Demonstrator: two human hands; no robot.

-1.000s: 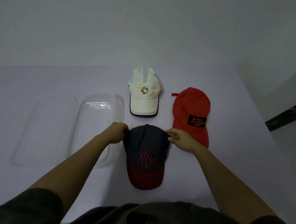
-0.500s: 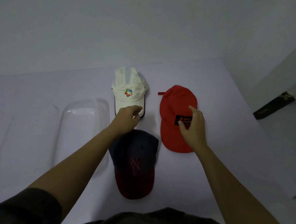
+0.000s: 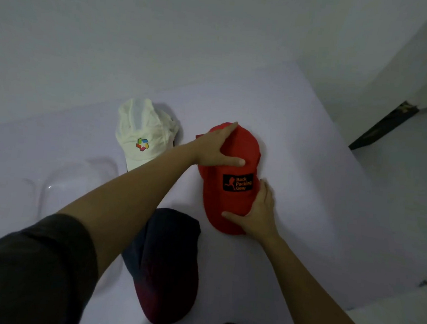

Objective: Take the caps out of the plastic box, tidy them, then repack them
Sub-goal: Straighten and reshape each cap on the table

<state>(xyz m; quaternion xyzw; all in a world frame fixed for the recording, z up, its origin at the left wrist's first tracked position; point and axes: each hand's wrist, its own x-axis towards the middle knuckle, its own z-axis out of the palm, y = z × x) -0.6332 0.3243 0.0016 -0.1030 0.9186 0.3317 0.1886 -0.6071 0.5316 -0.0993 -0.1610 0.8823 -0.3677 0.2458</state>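
Both hands are on the red cap with a black patch, which lies on the table right of centre. My left hand presses flat on its crown with the fingers straight and the thumb spread. My right hand rests on the brim's right side, thumb laid across the brim and fingers straight along the edge. A white cap with a coloured logo lies to the left. A dark navy cap with a maroon brim lies nearest me, partly under my left arm. The clear plastic box sits at the left with nothing visible in it.
The pale table ends at the right, where the floor drops away. A dark strip lies on the floor by the wall. A wall stands behind the table's far edge.
My left hand left the white cap's brim and moved right onto the red cap's crown. My right hand slid down to the red cap's brim. The view swung right.
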